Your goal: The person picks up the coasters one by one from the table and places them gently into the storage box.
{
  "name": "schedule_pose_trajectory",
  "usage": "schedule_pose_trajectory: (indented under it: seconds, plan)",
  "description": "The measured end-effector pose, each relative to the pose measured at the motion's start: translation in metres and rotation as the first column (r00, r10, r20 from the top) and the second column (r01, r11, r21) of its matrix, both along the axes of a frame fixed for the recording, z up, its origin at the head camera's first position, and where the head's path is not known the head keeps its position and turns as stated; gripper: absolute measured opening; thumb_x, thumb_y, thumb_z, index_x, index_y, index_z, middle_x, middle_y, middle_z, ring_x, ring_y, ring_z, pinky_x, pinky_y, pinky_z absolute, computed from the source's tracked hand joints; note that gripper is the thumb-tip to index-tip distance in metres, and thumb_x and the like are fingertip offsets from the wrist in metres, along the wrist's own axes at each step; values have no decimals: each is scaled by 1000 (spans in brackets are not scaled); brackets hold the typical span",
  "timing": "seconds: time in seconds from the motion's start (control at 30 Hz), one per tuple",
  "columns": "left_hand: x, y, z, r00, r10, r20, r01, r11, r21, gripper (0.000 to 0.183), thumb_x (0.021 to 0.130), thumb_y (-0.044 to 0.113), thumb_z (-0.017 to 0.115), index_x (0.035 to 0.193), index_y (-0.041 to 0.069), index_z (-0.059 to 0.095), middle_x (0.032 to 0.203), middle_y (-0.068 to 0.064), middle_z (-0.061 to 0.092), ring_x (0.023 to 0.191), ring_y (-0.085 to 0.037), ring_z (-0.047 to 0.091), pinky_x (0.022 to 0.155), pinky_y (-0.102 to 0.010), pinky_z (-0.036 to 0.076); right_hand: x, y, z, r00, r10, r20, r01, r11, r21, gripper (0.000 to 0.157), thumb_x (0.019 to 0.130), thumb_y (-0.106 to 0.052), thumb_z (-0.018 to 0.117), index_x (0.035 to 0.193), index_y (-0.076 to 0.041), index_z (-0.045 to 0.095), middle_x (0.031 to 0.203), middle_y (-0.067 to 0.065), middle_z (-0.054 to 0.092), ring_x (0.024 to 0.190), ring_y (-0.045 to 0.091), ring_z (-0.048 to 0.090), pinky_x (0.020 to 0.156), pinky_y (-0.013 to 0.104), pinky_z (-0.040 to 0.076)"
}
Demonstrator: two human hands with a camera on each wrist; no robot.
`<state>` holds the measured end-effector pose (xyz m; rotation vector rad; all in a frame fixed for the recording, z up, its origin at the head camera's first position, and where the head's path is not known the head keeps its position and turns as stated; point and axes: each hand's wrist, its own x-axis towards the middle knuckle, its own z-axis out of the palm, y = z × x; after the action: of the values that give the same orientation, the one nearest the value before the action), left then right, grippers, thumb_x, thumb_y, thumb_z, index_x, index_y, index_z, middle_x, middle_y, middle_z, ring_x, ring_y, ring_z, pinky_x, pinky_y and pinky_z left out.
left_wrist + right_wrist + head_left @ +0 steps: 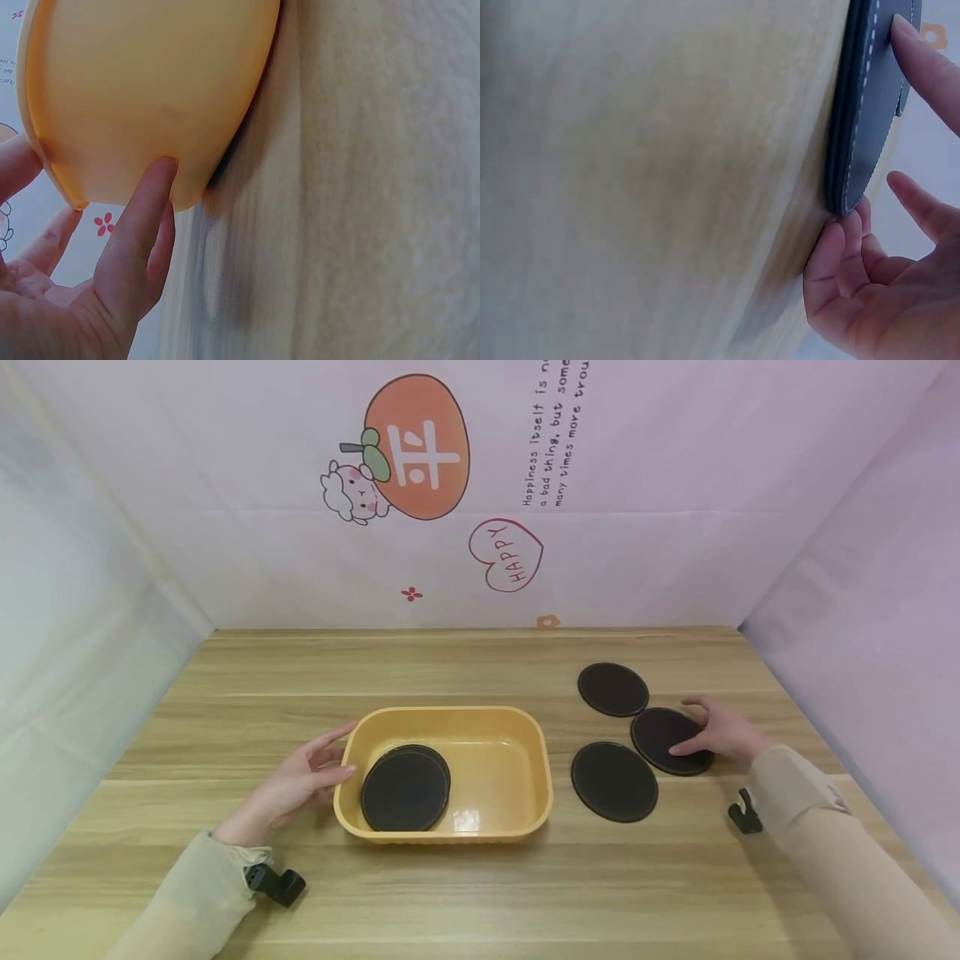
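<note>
A yellow plastic bin (480, 839) stands on the table, with round black coasters (405, 789) stacked in its left end. My left hand (303, 777) holds the bin's left end, thumb at the rim and fingertips (161, 172) against the outer wall. On the right, my right hand (720, 732) grips a black coaster (660, 735). Its thumb (915, 45) lies on the top face and curled fingers meet the edge. White stitching runs round this coaster (874, 90), and its edge shows several layers in the right wrist view.
Two more spots of black coasters lie by the gripped one, one behind it (613, 689) and one in front-left (615, 781), right of the bin. The wooden table (450, 902) meets a printed white cloth (637, 568) at the back and cloth walls at both sides.
</note>
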<state>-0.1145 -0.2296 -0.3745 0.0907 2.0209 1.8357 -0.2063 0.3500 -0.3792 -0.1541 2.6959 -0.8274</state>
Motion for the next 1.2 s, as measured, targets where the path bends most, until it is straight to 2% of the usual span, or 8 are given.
schedule_pose_trajectory:
  seconds: [0.37, 0.57, 0.77, 0.87, 0.97, 1.03, 1.13, 1.2]
  plan:
    - [1, 0, -1, 1000, -6, -7, 6, 1000, 5, 75, 92, 8, 59, 151, 5, 13, 137, -33, 34, 97, -14, 61, 78, -34, 57, 2, -3, 4, 999, -32, 39, 31, 999, 20, 103, 67, -28, 85, 137, 13, 22, 121, 46, 43, 106, 49, 50, 91, 56, 43]
    - [1, 0, -1, 1000, -13, -11, 13, 1000, 9, 74, 92, 8, 58, 151, 4, 13, 136, -34, 34, 98, -14, 61, 78, -34, 57, 2, 1, 6, 995, -39, 92, 38, 999, 8, 104, 71, -27, 83, 139, 17, 17, 132, 49, 29, 118, 58, 38, 99, 62, 36]
    - [1, 0, -2, 1000, -9, -8, 9, 1000, 8, 75, 92, 9, 59, 151, 5, 13, 138, -34, 33, 98, -14, 60, 79, -35, 57, 2, 10, 8, 992, -21, 128, 29, 998, -56, 84, 77, -20, 77, 135, 17, 30, 134, 46, 31, 119, 52, 44, 100, 55, 39]
    - [0, 0, -1, 1000, -5, -6, 5, 1000, 7, 75, 92, 8, 59, 151, 5, 13, 138, -34, 32, 98, -14, 61, 79, -35, 57, 0, 17, 10, 989, -13, 147, 24, 997, -74, 78, 81, -19, 73, 135, 16, 30, 134, 45, 33, 115, 48, 50, 96, 51, 45]
    - [0, 0, -1, 1000, -3, -7, 3, 1000, 4, 75, 92, 8, 59, 152, 5, 13, 138, -34, 33, 98, -14, 61, 79, -35, 57, -2, 25, 9, 983, -11, 183, 35, 991, -125, 74, 85, -16, 68, 137, 16, 27, 135, 45, 31, 113, 39, 54, 92, 40, 50]
    - [-1, 0, -2, 1000, -1, -7, 1, 1000, 2, 74, 92, 8, 58, 152, 6, 13, 138, -33, 33, 97, -13, 60, 79, -34, 57, -2, 28, 10, 977, -12, 213, 48, 985, -166, 71, 88, -14, 64, 138, 16, 24, 138, 45, 28, 117, 38, 51, 89, 32, 51]
    - [-2, 0, -2, 1000, -1, -7, 1, 1000, 1, 74, 93, 7, 57, 152, 6, 13, 137, -33, 34, 97, -13, 60, 79, -33, 57, -1, 35, 13, 965, -5, 263, 70, 969, -239, 71, 91, -13, 59, 141, 16, 17, 143, 45, 14, 129, 47, 35, 96, 34, 49]
    - [-2, 0, -1, 1000, 0, -5, 0, 1000, 1, 74, 93, 7, 57, 152, 6, 13, 137, -32, 34, 97, -13, 60, 79, -33, 57, -1, 39, 13, 958, -5, 287, 96, 948, -304, 68, 93, -12, 56, 142, 14, 18, 143, 44, 15, 129, 42, 39, 96, 34, 49]
